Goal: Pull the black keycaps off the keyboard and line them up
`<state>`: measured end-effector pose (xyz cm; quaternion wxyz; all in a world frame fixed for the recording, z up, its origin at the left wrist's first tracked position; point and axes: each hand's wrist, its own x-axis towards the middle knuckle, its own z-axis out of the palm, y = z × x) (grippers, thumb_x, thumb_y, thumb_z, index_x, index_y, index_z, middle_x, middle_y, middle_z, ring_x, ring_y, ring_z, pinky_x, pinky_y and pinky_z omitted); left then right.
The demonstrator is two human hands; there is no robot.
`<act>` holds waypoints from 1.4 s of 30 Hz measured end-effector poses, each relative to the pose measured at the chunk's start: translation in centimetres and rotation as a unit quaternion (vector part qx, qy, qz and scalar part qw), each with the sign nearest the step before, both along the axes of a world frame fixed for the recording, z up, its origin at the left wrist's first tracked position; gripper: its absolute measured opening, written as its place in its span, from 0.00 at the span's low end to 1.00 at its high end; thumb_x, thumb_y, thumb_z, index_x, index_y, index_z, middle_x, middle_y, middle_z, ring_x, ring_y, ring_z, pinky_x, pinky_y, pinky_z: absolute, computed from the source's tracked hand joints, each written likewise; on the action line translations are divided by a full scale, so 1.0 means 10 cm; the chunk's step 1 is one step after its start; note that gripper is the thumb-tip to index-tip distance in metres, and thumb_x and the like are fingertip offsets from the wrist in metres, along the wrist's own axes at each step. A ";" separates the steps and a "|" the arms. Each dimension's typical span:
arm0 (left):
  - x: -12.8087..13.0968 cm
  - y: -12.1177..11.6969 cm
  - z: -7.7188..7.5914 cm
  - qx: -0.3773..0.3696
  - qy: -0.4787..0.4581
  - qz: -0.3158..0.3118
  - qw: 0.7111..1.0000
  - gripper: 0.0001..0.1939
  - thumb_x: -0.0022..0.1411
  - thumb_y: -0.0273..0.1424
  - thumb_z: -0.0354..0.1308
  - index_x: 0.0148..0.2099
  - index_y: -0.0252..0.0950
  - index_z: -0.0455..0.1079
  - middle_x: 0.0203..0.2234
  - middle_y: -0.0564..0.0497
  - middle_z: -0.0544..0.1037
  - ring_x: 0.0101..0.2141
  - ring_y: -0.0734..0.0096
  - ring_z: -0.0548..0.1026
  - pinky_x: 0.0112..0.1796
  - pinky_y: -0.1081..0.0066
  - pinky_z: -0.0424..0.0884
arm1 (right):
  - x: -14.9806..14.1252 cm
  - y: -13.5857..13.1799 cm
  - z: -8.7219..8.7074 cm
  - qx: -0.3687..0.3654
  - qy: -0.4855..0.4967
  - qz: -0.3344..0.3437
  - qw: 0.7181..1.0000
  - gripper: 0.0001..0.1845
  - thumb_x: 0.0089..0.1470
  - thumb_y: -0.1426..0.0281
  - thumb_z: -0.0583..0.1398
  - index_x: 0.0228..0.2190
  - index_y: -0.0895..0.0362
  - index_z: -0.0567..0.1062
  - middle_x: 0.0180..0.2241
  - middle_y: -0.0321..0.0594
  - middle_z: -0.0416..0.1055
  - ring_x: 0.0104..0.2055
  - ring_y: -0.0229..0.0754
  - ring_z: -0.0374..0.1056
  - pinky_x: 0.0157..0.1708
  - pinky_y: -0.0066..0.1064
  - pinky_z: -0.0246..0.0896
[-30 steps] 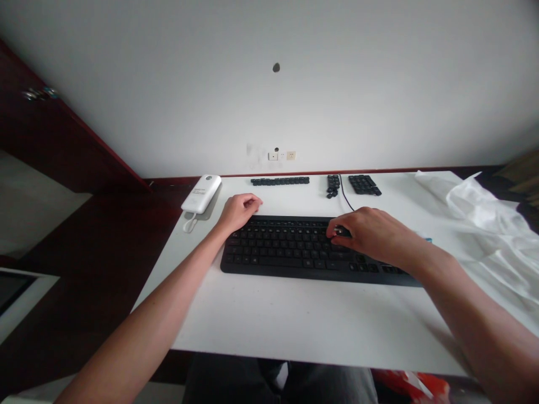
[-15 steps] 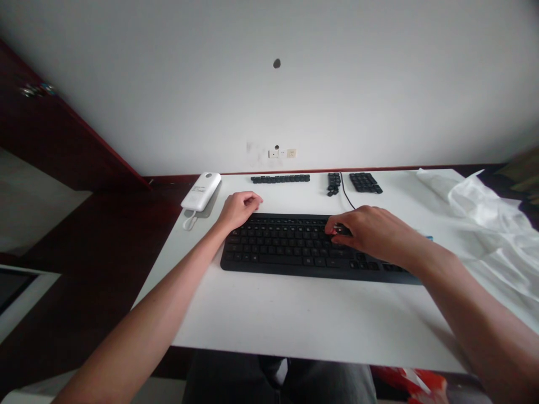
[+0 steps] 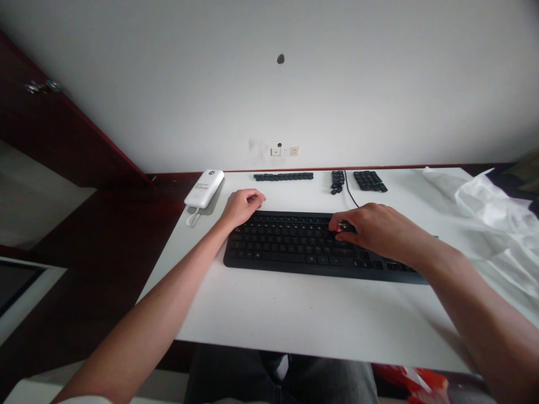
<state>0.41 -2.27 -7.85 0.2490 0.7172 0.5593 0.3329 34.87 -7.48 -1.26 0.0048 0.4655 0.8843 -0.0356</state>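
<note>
A black computer keyboard [image 3: 290, 249] lies on the white table, with keycaps gone from parts of its right side. My left hand [image 3: 242, 206] rests at its far left corner, fingers loosely curled and nothing visible in them. My right hand [image 3: 368, 224] is over the right part of the keys, thumb and forefinger bent together in a pinch. A small reddish bit shows between those fingertips, too little to name. Behind the keyboard lie loose keycaps: a long row [image 3: 283, 177], a narrow group [image 3: 337, 182] and a wider block [image 3: 369, 181].
A white power bank [image 3: 205, 189] with a short looped cable lies at the table's far left. White crumpled plastic sheeting [image 3: 492, 202] covers the right side. The keyboard's black cable [image 3: 350, 193] runs to the back edge. Wall sockets [image 3: 285, 151] are behind the table.
The whole view has shifted slightly. Both hands keep nearly the same places on the keyboard, the right still pinched over the same keys.
</note>
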 end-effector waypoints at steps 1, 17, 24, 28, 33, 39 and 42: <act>0.00 0.00 0.00 0.000 0.001 0.000 1.000 0.14 0.66 0.40 0.57 0.37 0.38 0.80 0.31 0.50 0.84 0.35 0.66 0.81 0.41 0.69 0.72 | 0.00 0.00 0.00 -0.002 0.001 0.000 1.000 0.09 0.60 0.65 0.66 0.42 0.44 0.83 0.25 0.34 0.75 0.25 0.41 0.68 0.27 0.31 0.51; 0.00 0.02 -0.02 -0.004 0.011 0.004 1.000 0.14 0.67 0.40 0.57 0.39 0.38 0.81 0.31 0.50 0.85 0.34 0.66 0.80 0.41 0.68 0.72 | -0.01 0.00 0.01 -0.011 0.013 0.004 1.000 0.08 0.59 0.66 0.66 0.41 0.44 0.84 0.27 0.34 0.78 0.27 0.42 0.71 0.29 0.32 0.55; -0.01 0.02 -0.03 0.000 0.014 0.001 1.000 0.14 0.66 0.40 0.57 0.38 0.39 0.81 0.31 0.50 0.85 0.34 0.66 0.80 0.41 0.69 0.72 | -0.01 0.01 0.01 -0.008 0.011 -0.001 1.000 0.10 0.58 0.65 0.67 0.42 0.43 0.85 0.31 0.35 0.82 0.30 0.45 0.74 0.31 0.33 0.58; -0.01 0.03 -0.04 -0.002 0.017 0.004 1.000 0.14 0.66 0.41 0.58 0.38 0.39 0.81 0.31 0.50 0.85 0.33 0.67 0.80 0.40 0.69 0.72 | 0.03 0.02 0.10 -0.015 0.062 -0.020 0.998 0.10 0.58 0.61 0.68 0.42 0.45 0.85 0.27 0.35 0.78 0.29 0.43 0.72 0.31 0.33 0.59; -0.01 0.03 -0.04 -0.003 0.017 0.006 1.000 0.14 0.66 0.40 0.58 0.39 0.39 0.81 0.31 0.51 0.85 0.33 0.67 0.80 0.39 0.69 0.71 | -0.05 0.02 0.15 -0.013 0.316 -0.084 0.945 0.21 0.58 0.49 0.66 0.26 0.53 0.76 0.21 0.34 0.68 0.23 0.39 0.62 0.26 0.33 0.54; -0.01 0.02 -0.03 -0.004 0.017 0.008 1.000 0.13 0.66 0.39 0.57 0.39 0.39 0.81 0.31 0.51 0.85 0.33 0.67 0.80 0.39 0.69 0.70 | -0.33 0.02 -0.11 -0.170 0.666 -0.081 0.721 0.32 0.62 0.50 0.61 0.19 0.50 0.51 0.16 0.25 0.40 0.17 0.33 0.37 0.17 0.31 0.38; -0.01 0.02 -0.02 -0.001 0.021 0.007 1.000 0.13 0.66 0.38 0.58 0.38 0.39 0.81 0.30 0.51 0.85 0.33 0.67 0.80 0.39 0.69 0.70 | -0.43 0.00 -0.18 -0.181 0.694 -0.077 0.692 0.30 0.62 0.55 0.61 0.19 0.51 0.50 0.16 0.25 0.40 0.16 0.32 0.36 0.17 0.31 0.37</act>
